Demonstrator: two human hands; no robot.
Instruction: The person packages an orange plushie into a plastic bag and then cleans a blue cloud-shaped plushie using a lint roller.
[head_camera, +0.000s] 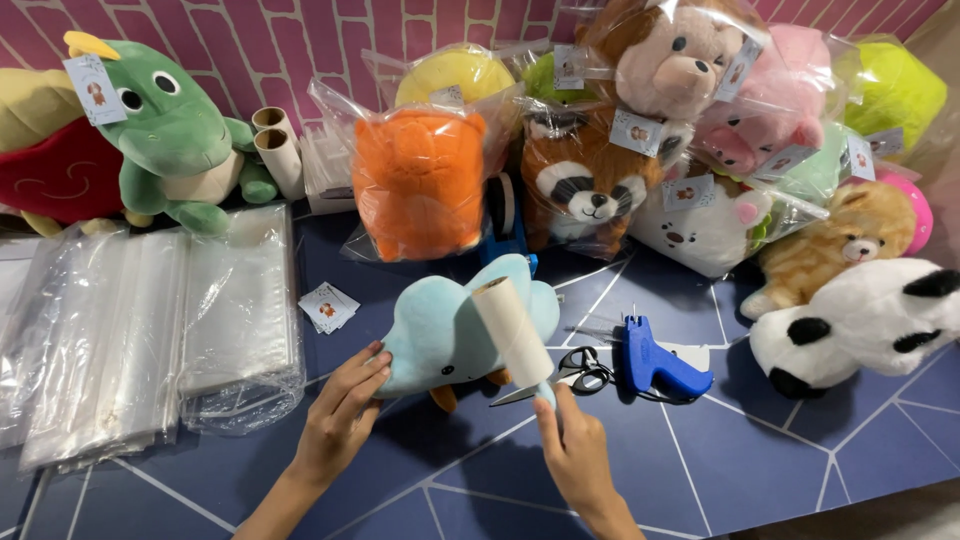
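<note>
A light blue plush toy (440, 330) with small orange feet lies on the dark blue table (760, 460). My left hand (342, 415) holds its left side with the fingers curled against the fabric. My right hand (575, 450) grips the blue handle of a lint roller (512, 330), whose pale sticky roll rests tilted on top of the plush toy. Both hands are at the near middle of the table.
Black scissors (572, 372) and a blue tagging gun (655, 362) lie right of the plush toy. Stacks of clear plastic bags (150, 330) fill the left. Small paper tags (328, 306), cardboard tubes (280, 150) and several bagged and loose plush animals line the back and right.
</note>
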